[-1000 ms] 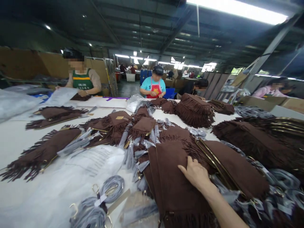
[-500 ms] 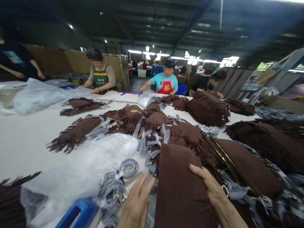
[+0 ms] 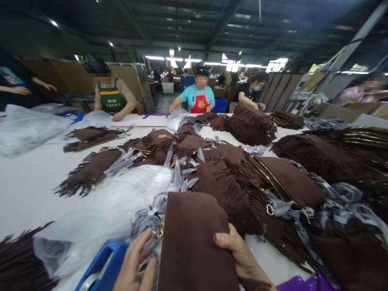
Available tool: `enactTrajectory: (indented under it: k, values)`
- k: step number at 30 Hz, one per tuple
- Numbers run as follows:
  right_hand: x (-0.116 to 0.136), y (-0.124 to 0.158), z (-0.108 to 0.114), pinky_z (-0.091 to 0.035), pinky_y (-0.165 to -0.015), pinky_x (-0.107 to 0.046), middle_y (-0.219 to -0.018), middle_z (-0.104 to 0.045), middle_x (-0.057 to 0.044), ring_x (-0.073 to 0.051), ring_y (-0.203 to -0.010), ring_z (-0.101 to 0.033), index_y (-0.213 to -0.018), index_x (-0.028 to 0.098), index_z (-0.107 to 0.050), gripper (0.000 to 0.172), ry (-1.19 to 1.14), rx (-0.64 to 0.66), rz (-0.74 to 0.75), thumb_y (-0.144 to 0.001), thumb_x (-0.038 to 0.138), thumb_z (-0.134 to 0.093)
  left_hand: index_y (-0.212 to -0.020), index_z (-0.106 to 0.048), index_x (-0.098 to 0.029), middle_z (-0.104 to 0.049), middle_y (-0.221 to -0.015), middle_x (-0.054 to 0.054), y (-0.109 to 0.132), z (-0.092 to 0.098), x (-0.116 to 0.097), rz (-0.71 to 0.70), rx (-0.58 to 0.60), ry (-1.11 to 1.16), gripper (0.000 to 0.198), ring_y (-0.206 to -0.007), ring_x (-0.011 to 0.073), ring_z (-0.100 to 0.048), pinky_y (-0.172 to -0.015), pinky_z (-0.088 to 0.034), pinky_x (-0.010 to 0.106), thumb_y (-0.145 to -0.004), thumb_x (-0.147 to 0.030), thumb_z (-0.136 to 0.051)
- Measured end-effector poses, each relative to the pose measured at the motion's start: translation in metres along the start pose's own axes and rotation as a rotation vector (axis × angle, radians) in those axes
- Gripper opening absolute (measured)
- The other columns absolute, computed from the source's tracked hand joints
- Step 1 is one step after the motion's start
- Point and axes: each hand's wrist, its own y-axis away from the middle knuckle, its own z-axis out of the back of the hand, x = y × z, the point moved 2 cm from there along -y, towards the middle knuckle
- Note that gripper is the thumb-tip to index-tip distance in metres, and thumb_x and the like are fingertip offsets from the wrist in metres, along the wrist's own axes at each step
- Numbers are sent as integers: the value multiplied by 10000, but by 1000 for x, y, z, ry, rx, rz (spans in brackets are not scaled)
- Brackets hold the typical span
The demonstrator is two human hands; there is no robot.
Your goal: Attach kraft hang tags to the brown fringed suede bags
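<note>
A plain dark brown bag with soft, suede-like sides stands upright close in front of me. My right hand grips its right edge, thumb on the near face and the other fingers hidden behind. To its left is my left hand, fingers apart and holding nothing I can see. Just beyond that hand lie coiled grey-wrapped straps with gold clasps, partly covered by the bag. A blue tape dispenser sits at the left hand's outer side.
Fringed brown bags are heaped across the white table, with a taller stack farther back. Clear plastic bags lie on the left. More wrapped straps and purple plastic are at right. Several co-workers stand across the table.
The bag has moved left with my right hand, uncovering fringed bags behind it. My left hand has shifted left and down, still apart from a firm hold. The view has turned slightly right.
</note>
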Motion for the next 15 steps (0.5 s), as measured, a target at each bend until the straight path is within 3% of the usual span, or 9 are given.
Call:
enactTrajectory:
  k: [2, 3, 5, 6, 8, 10, 12, 14, 15]
  values:
    - [-22, 5, -19, -489, -807, -413, -863, -719, -79, -259, -834, -667, -982, 134, -637, 432, 29, 59, -23, -573, 228, -740, -1111, -586, -151, -644, -1098, 119, -8, -2, 12, 418, 125, 293, 487, -1047, 308, -578, -864, -506, 415, -790, -510, -512]
    - [-29, 10, -26, -492, -798, -412, -860, -718, -72, -260, -829, -668, -971, 137, -642, 425, 87, 102, -46, -579, 262, -746, -1071, -605, -119, -669, -1030, 134, -13, -4, 15, 561, 202, 425, 518, -999, 318, -602, -830, -517, 423, -777, -535, -512]
    - [-27, 29, -28, -506, -768, -400, -852, -719, -45, -249, -805, -670, -947, 171, -661, 395, 262, 194, -83, -605, 350, -742, -970, -641, -94, -702, -908, 132, -25, -4, 14, 685, 292, 582, 470, -896, 310, -645, -778, -530, 399, -707, -483, -629]
    - [-15, 44, -18, -517, -740, -383, -841, -720, -18, -232, -782, -672, -932, 209, -672, 361, 380, 229, -78, -631, 402, -724, -922, -649, -96, -712, -850, 118, -29, -1, 13, 708, 296, 602, 421, -834, 296, -662, -749, -535, 375, -648, -409, -709]
    - [27, 85, 23, -534, -651, -347, -808, -724, 29, -206, -729, -669, -897, 307, -683, 296, 440, 208, -31, -668, 494, -674, -857, -650, -105, -718, -763, 85, -34, 11, 10, 742, 283, 560, 385, -731, 270, -676, -697, -538, 337, -539, -263, -798]
    - [74, 131, 81, -517, -566, -276, -740, -717, 66, -169, -665, -662, -835, 409, -682, 162, 473, 144, 25, -683, 466, -689, -820, -649, -108, -717, -729, 75, -31, 28, 7, 786, 290, 449, 385, -686, 267, -674, -665, -535, 327, -502, -240, -820]
    - [109, 167, 133, -472, -487, -208, -675, -698, 102, -106, -558, -628, -879, 498, -646, 164, 587, -33, 406, -755, 391, -660, -804, -653, -121, -716, -726, 72, -23, 46, 3, 822, 326, 320, 372, -690, 274, -670, -652, -530, 325, -516, -291, -817]
    - [103, 174, 154, -460, -480, -231, -629, -675, 85, -121, -532, -609, -925, 511, -624, 162, 780, -122, 514, -768, 474, -612, -726, -661, -132, -707, -663, 70, -13, 61, 1, 861, 381, 144, 346, -629, 264, -658, -582, -515, 293, -505, -345, -819]
    - [84, 163, 151, -465, -514, -259, -638, -668, 68, -143, -563, -618, -898, 491, -637, 127, 948, -124, 416, -796, 489, -562, -671, -659, -139, -694, -607, 65, -7, 65, 1, 869, 397, 58, 339, -571, 247, -641, -527, -494, 271, -488, -374, -821]
